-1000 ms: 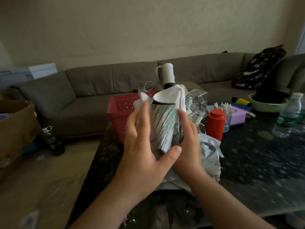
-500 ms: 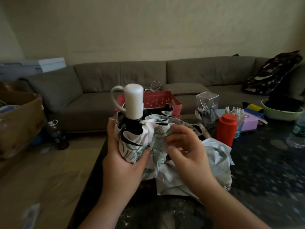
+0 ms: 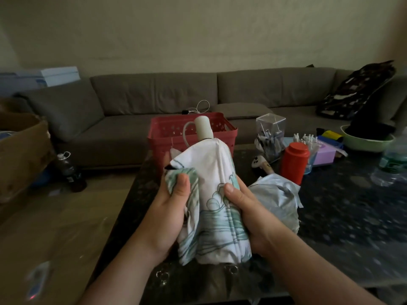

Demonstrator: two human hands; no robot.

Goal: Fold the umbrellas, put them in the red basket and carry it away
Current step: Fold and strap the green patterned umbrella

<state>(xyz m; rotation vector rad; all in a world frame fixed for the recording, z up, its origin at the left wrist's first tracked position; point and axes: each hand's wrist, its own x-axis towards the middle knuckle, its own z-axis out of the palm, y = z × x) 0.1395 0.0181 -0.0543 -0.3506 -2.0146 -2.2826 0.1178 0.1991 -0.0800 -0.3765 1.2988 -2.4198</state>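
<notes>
White umbrella gripped by left hand, right hand

Near table edge: bare dark table surface along the right part of the near edge; open passage there.
Far-left corner: red basket stands here, open top unobstructed from above; the held umbrella and its white handle rise in front of it.
Table middle: crumpled pale umbrella lies just right of both hands.
Far edge, right: clear box, red canister, purple box, green bowl crowd together.
Right edge: plastic bottle stands there.
</notes>
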